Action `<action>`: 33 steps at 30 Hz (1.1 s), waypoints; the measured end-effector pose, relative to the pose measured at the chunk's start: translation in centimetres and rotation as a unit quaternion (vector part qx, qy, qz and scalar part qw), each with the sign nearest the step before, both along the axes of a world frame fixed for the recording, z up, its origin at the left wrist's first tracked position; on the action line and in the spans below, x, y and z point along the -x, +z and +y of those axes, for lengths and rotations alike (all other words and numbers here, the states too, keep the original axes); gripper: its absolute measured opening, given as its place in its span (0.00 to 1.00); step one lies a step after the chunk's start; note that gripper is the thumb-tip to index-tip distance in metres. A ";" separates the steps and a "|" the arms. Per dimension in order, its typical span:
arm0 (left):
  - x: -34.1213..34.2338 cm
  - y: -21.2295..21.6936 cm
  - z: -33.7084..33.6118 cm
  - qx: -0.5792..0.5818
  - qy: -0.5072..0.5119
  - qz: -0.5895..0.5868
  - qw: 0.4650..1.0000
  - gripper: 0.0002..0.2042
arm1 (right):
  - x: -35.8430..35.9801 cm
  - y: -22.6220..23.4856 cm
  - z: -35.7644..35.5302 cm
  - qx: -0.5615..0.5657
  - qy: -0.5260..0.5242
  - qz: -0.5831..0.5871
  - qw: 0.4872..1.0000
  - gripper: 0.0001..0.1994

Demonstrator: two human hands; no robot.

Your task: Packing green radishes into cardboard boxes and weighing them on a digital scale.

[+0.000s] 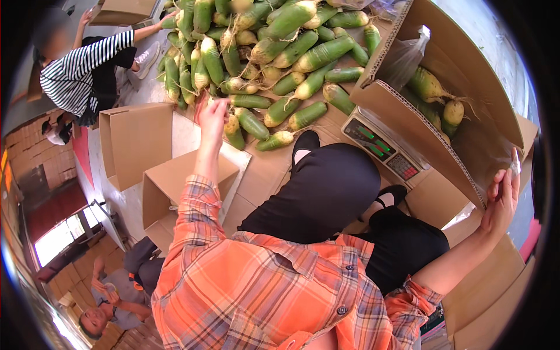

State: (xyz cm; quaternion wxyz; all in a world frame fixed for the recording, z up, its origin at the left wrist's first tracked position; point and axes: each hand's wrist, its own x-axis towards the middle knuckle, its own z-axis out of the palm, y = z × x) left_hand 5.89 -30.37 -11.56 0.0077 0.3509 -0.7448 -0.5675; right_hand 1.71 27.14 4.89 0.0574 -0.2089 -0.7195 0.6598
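Just beside left fingers (220,107), green radishes (252,123)

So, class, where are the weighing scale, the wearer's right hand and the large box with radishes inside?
Weighing scale (403,167): head view, on its keypad.
Right hand (500,195): head view, middle of the hand.
Large box (417,131): head view, on its near wall.

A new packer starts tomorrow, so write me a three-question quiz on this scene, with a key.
1. Which hand is nearer the pile of green radishes: (a) left or (b) right?
2. True or false: the lit digits on the scale are red.
3. Fill the gap: the co-worker at the upper left wears a black-and-white ____ top.

Key: 1. (a), the left hand. 2. False; they are green. 3. Striped.
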 end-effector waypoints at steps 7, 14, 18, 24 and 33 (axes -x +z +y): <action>-6.1 -10.0 -4.0 0.102 0.138 -0.093 0.981 0.15 | 0.1 0.0 0.0 -0.007 -0.007 -0.004 1.000 0.22; -1.7 -12.9 -6.8 0.311 -0.114 -0.071 0.941 0.16 | -0.1 0.7 -0.3 -0.036 -0.050 0.002 0.998 0.23; -4.0 -9.8 -6.2 0.244 -0.030 -0.061 0.967 0.19 | 0.5 1.1 -2.3 0.007 -0.037 0.007 0.999 0.20; -2.9 3.4 -0.8 0.031 0.009 0.165 0.986 0.14 | 0.4 1.7 -2.3 0.007 -0.056 -0.003 0.998 0.18; 5.7 26.6 12.8 -0.137 -0.266 0.404 0.864 0.18 | -0.4 1.9 -1.6 0.083 -0.029 -0.009 0.996 0.18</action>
